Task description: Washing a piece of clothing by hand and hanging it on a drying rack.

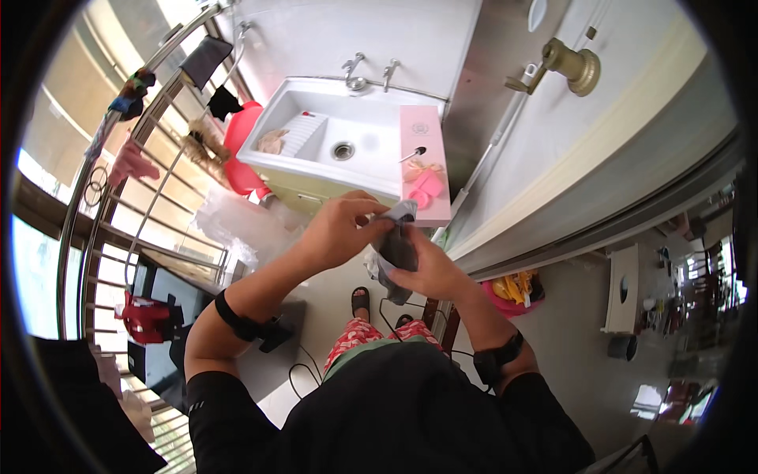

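A crumpled grey cloth item, partly lighter and partly darker, is held between both hands in front of my body. My left hand pinches its upper edge between thumb and fingers. Lower on its right side, my right hand grips it, with some fingers hidden behind the fabric. Just beyond the hands, a pink box lies across the right side of a white laundry sink. On the box rest a pink container, a pink ring-shaped piece and a small dark-headed brush or similar tool.
A beige cloth lies by the sink's washboard, near two taps. Red basins and clear plastic bags are at the left. Clothes hang on the metal railing. A brass handle juts out at upper right.
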`<state>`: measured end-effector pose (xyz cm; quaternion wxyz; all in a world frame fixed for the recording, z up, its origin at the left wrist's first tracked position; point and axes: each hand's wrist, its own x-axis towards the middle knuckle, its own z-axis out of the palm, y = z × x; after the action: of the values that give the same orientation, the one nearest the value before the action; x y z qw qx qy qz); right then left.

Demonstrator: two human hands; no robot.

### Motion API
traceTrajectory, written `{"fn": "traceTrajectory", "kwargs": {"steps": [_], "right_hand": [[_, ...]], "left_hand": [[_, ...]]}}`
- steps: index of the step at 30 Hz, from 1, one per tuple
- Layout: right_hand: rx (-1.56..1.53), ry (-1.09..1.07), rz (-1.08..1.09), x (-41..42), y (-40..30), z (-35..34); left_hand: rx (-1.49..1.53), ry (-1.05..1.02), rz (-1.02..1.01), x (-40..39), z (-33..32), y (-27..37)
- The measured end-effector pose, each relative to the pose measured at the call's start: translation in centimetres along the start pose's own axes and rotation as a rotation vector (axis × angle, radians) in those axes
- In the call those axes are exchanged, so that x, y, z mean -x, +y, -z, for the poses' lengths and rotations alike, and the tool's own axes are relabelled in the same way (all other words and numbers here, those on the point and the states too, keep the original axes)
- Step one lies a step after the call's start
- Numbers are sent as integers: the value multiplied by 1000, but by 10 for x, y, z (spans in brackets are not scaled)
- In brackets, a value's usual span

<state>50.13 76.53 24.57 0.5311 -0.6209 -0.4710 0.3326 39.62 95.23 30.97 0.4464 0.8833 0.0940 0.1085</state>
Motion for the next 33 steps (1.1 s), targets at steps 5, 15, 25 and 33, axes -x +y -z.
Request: {"fn": "traceTrajectory", "kwargs": {"steps": [5, 15, 25, 33], "right_hand": [[-155, 6, -84, -12, 8, -13], [562, 290, -155, -66, 80, -73], [-61, 267, -174, -156, -72, -128], [162, 143, -20, -166, -82, -121]], "left_hand": [[208, 390, 146, 43, 51, -9], [71, 466, 138, 81, 159, -19], [-665, -271, 251, 149, 172, -188], [-54, 241, 306, 136, 166, -219]]}}
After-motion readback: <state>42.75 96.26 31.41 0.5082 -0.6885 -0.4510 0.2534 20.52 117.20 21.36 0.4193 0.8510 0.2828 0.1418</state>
